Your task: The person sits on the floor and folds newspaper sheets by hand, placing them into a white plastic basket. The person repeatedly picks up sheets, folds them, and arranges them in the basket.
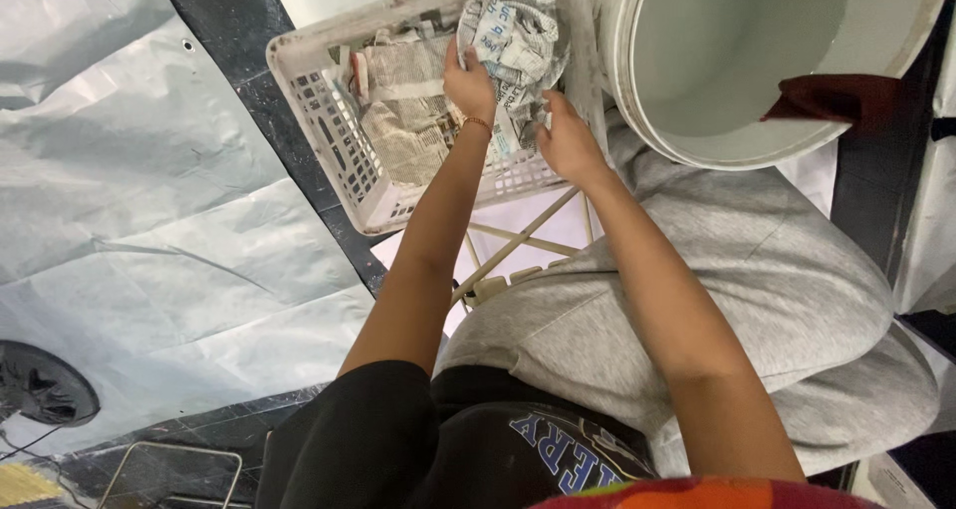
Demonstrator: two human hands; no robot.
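Observation:
A white plastic basket [329,121] with slotted walls holds crumpled newspaper [408,101]. My left hand [468,83] reaches into it and grips a crumpled wad of newspaper [518,31] at the basket's far right end. My right hand [568,142] grips the same wad from its lower right side, near the basket's rim. Both forearms stretch forward from my body over my grey-trousered knees.
A large white bucket [777,61] with pale liquid stands right of the basket, a dark red cloth [836,99] on its rim. Grey plastic sheeting [149,220] covers the dark floor on the left. A black round object [40,384] and a wire frame [169,474] lie lower left.

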